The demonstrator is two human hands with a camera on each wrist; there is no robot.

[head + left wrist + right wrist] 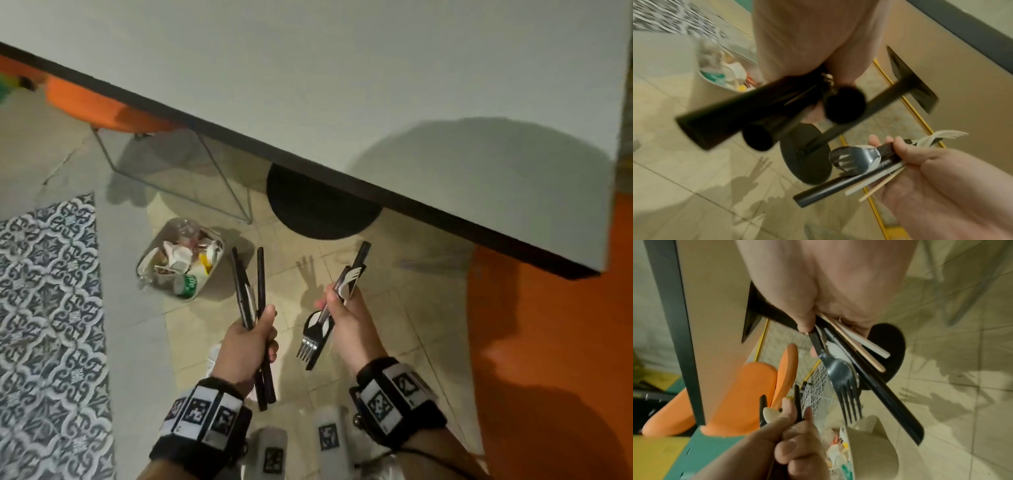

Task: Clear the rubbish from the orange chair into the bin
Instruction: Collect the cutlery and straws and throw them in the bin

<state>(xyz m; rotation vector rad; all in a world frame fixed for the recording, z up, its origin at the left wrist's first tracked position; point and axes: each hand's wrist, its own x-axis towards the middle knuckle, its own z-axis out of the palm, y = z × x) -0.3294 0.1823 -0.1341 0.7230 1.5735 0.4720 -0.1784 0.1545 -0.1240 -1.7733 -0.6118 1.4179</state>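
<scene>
My left hand [255,337] grips a few long black straws [247,291] that stick up and out below the fist. My right hand [342,313] holds a bundle of disposable cutlery [320,329]: a black fork, white plastic pieces, a wooden stick and a black straw. Both hands hover above the tiled floor. The pale bin [180,260] stands on the floor ahead and left of them, full of cups and wrappers. In the right wrist view the black fork [844,382] points down towards the bin [871,444]. An orange chair [555,359] is at my right.
A white table [342,85] with a dark edge overhangs ahead, its round black base [318,205] on the floor beyond the hands. A second orange chair [102,102] on wire legs stands at the far left. A patterned rug [44,308] lies left of the bin.
</scene>
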